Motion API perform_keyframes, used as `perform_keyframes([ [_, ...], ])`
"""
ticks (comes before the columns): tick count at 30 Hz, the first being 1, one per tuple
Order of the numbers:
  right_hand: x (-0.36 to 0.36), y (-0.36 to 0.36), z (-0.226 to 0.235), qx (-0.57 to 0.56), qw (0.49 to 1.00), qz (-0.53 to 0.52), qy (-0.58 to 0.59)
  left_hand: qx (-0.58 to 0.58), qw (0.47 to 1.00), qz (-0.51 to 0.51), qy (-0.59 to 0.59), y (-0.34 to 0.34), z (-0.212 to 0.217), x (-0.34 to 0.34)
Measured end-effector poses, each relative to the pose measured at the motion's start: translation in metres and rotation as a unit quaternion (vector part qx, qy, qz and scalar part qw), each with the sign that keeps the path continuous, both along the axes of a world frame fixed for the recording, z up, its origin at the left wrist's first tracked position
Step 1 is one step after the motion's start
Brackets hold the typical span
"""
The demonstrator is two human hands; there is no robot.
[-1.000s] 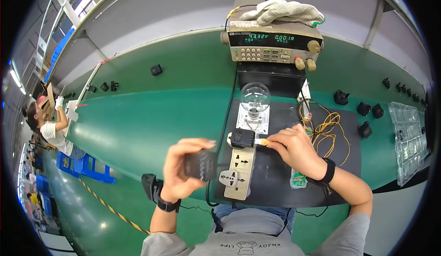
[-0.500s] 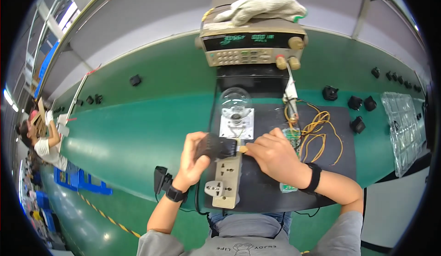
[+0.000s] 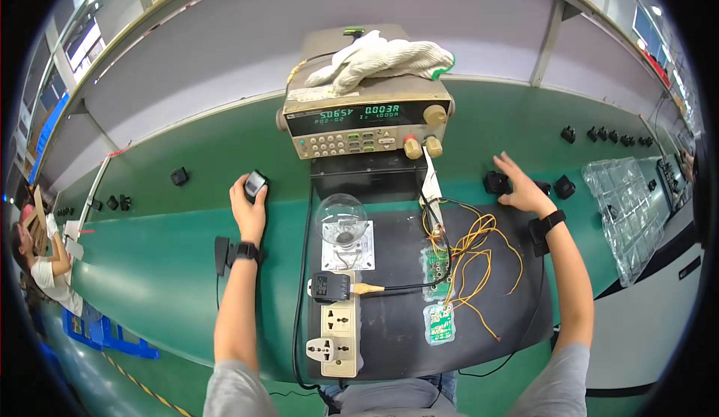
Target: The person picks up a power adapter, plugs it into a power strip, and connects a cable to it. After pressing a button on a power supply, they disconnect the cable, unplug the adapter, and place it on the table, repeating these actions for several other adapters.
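Note:
My left hand (image 3: pixel 249 206) is closed around a small black power adapter (image 3: pixel 256 186) at the back left of the bench. My right hand (image 3: pixel 526 193) is spread at the right, thumb and fingers apart on either side of another black adapter (image 3: pixel 495 183); whether they touch it is unclear. A black adapter (image 3: pixel 329 287) sits on the white power strip (image 3: pixel 339 353), with a yellow connector (image 3: pixel 366 288) at its right side and a black cable running from it. Behind the strip a clear glass bulb (image 3: pixel 341 218) stands on a white square base (image 3: pixel 362 255).
A bench power supply (image 3: pixel 359 129) with a lit display stands at the back, a white knit glove (image 3: pixel 382 61) on top. Green circuit boards (image 3: pixel 440 323) and yellow wires (image 3: pixel 487 256) lie on the dark mat. Bubble-wrap-like clear plastic (image 3: pixel 623 218) lies at right. Another person (image 3: pixel 52 267) works far left.
My left hand has left the power strip for the back left with an adapter. My right hand has let go of the yellow connector and moved right. The view has shifted and the display reading differs.

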State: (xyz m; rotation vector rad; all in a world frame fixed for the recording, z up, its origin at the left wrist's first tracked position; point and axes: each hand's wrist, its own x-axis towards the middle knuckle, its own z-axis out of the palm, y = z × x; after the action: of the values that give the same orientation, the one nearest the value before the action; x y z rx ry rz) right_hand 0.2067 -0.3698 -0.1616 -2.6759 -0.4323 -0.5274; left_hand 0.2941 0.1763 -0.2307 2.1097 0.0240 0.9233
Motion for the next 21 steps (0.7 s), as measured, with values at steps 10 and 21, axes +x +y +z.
perform_keyframes([
  [10,-0.007,0.050,0.038,0.214,0.968,-0.069,0.110,-0.144,0.978,0.142,-0.050,0.006,-0.005,0.018],
  [21,-0.089,0.199,0.092,0.621,0.716,0.093,0.304,-0.241,0.968,0.074,0.003,0.003,0.001,-0.052],
])
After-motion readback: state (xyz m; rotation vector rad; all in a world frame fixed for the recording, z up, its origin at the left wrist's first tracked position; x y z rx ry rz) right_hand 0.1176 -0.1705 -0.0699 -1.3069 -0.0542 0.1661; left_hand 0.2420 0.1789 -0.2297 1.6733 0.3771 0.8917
